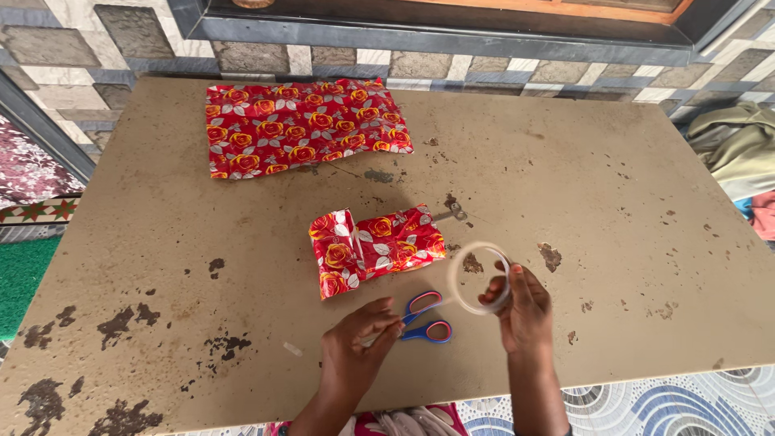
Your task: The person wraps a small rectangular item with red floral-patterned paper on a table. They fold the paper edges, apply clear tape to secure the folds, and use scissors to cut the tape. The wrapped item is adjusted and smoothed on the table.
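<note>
left hand [351,343]: pinching scissors [424,317] by the blades, handles outward | right hand [525,311]: fingers through tape roll [478,278], lifted clear | parcel [375,249]: just beyond both, half-wrapped

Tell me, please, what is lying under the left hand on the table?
Under the left hand lie scissors: their blue and red handles stick out to its right. The blades are covered by the fingers, so I cannot tell if they are open.
</note>
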